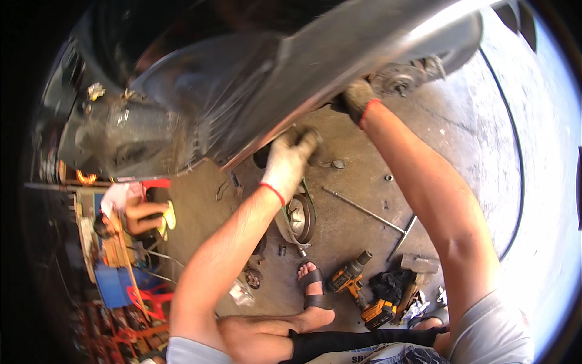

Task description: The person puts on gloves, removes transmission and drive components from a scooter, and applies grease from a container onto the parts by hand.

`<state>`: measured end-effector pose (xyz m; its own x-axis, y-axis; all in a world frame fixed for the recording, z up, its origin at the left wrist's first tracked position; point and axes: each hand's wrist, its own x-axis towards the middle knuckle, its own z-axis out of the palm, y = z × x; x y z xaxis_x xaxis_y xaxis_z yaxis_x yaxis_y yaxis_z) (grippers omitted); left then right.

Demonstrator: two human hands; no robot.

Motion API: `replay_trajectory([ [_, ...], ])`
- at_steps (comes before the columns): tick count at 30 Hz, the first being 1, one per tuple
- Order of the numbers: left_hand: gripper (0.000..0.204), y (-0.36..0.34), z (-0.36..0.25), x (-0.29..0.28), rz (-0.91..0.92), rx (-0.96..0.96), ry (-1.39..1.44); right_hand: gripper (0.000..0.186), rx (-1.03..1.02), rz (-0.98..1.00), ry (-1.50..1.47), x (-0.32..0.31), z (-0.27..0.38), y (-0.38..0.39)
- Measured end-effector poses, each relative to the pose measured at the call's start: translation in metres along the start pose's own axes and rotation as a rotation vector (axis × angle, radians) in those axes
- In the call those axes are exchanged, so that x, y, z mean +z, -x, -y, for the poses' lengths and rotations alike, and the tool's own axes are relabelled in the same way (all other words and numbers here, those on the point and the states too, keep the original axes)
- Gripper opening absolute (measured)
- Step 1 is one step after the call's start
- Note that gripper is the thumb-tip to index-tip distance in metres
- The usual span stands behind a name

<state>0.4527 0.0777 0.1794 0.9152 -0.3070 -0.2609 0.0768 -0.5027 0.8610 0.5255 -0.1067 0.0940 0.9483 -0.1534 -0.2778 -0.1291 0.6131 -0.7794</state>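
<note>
My left hand [287, 164], in a pale work glove with a red cuff, is just below the lower edge of a dark car body panel [327, 60]. Its fingers are smeared by motion, and whether they hold anything is unclear. Farther right, my right hand [359, 100], in a dirty glove with a red cuff, reaches up to the panel's edge beside a rusty wheel hub [397, 79]. The panel hides part of its fingers. Below my left hand a round metal drum-like part [300, 218] lies on the floor.
A T-handled wrench [364, 210] lies on the concrete. Nearer me are a yellow-and-black cordless drill [348, 279], a hammer [418, 264] and a dark cloth [388, 285]. A black hose [518, 151] curves along the right. Another person [130, 209] sits at the left near a blue box [115, 285].
</note>
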Motion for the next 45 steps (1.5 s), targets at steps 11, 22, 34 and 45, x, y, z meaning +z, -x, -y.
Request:
replay_trajectory([
  [11,0.021,-0.092,0.031,0.007,-0.316,-0.072,0.803,0.011,-0.438,-0.054,1.588,-0.01,0.017,-0.007],
  [22,0.027,-0.134,0.031,-0.007,-0.221,-0.059,0.908,0.013,-0.453,-0.137,1.372,-0.008,0.016,0.005],
  [34,0.021,-0.135,0.025,0.021,-0.317,0.084,0.858,0.015,-0.501,-0.171,1.211,-0.017,0.005,-0.007],
  [45,0.043,-0.195,0.091,-0.034,-0.384,0.175,0.256,0.027,-0.237,-0.035,1.128,-0.007,0.009,-0.016],
])
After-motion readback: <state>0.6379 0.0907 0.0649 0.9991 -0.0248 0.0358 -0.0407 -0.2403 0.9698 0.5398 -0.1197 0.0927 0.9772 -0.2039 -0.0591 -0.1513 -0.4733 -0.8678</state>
